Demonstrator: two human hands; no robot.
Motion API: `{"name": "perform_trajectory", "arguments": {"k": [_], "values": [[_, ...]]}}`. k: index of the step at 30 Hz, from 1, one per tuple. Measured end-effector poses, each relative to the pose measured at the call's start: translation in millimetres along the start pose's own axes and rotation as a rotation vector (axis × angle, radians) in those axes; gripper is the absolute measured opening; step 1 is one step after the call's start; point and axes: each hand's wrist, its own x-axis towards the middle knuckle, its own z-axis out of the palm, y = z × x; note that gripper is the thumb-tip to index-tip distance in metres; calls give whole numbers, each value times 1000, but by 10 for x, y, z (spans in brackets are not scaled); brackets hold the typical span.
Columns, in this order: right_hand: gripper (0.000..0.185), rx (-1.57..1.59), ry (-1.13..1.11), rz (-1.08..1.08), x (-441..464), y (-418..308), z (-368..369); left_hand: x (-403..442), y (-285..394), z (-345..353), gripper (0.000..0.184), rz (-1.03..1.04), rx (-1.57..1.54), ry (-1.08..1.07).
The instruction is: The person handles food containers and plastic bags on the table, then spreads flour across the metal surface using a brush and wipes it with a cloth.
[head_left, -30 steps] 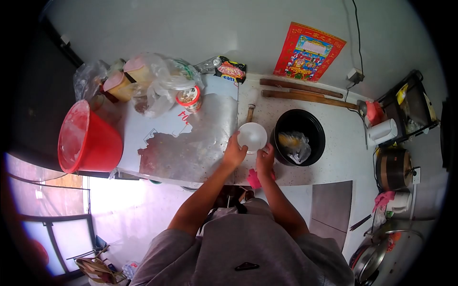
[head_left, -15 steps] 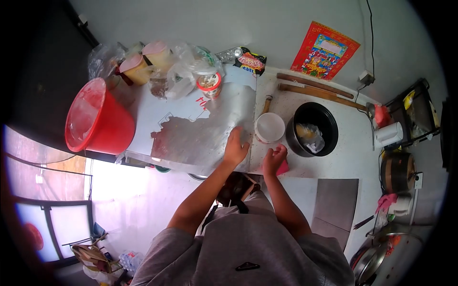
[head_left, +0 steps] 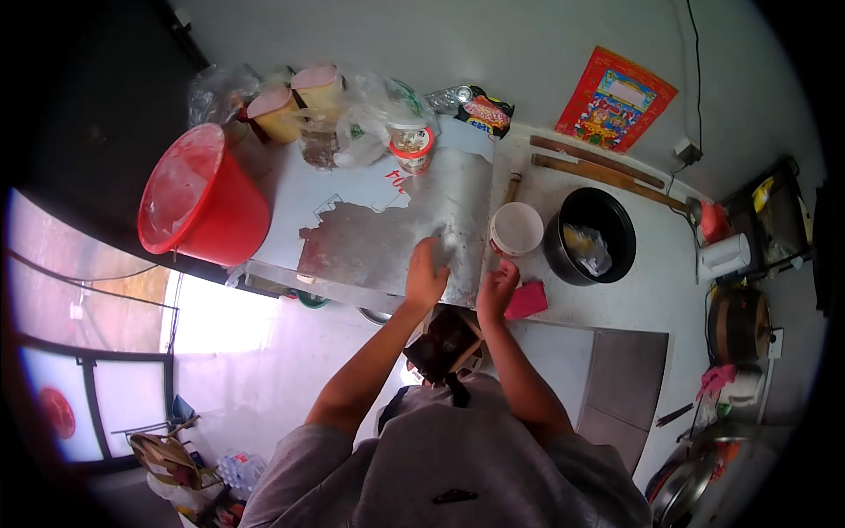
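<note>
A thin grey metal sheet with a ragged left edge lies over a white printed board on the counter. My left hand rests on the sheet near its front edge, fingers stretched forward and thumb apart. Just beyond the sheet's right edge is my right hand, its fingers curled; whatever they may hold is hidden. A white tub stands right beyond that hand, with a wooden handle behind it. Beside my right wrist lies a folded pink cloth.
On the right stands a black pot with a plastic bag inside. A large red bucket is at the left edge. Plastic bags, yellow containers and a red-rimmed tub line the back. Wooden strips lie along the wall.
The view has shifted, so the counter appears farther right. Both hands have moved left relative to the sheet and tub. The pink cloth, mostly covered by my right hand before, now shows.
</note>
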Motion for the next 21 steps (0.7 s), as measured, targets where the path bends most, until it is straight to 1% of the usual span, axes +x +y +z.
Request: {"name": "perform_trajectory", "arguments": {"k": [2, 5, 6, 9, 10, 13, 16, 18, 19, 20, 21], "values": [[34, 79, -25, 8, 47, -137, 49, 16, 27, -7, 60, -16, 12, 33], [31, 78, -84, -43, 171, 195, 233, 82, 75, -19, 60, -63, 13, 75], [29, 118, -120, 22, 208, 154, 276, 109, 81, -13, 60, -67, 9, 89], [28, 179, -200, 47, 301, 73, 403, 143, 58, 2, 61, -118, 9, 114], [27, 194, -189, 42, 320, 52, 460, 143, 44, -13, 62, -140, 8, 120], [26, 260, -254, 105, 383, -47, 612, 220, -35, -46, 61, -161, 2, 126], [25, 242, -261, 78, 438, -138, 820, 361, -193, -123, 62, -192, -64, 134], [26, 143, -263, 94, 523, -219, 1018, 540, -295, -225, 62, -196, -73, 103], [26, 93, -264, 107, 554, -251, 1109, 599, -342, -280, 63, -201, -76, 85], [28, 157, -242, 141, 601, -286, 1218, 656, -423, -321, 64, -216, -93, 61], [28, 145, -240, 188, 648, -349, 1345, 766, -517, -357, 65, -225, -112, 44]]}}
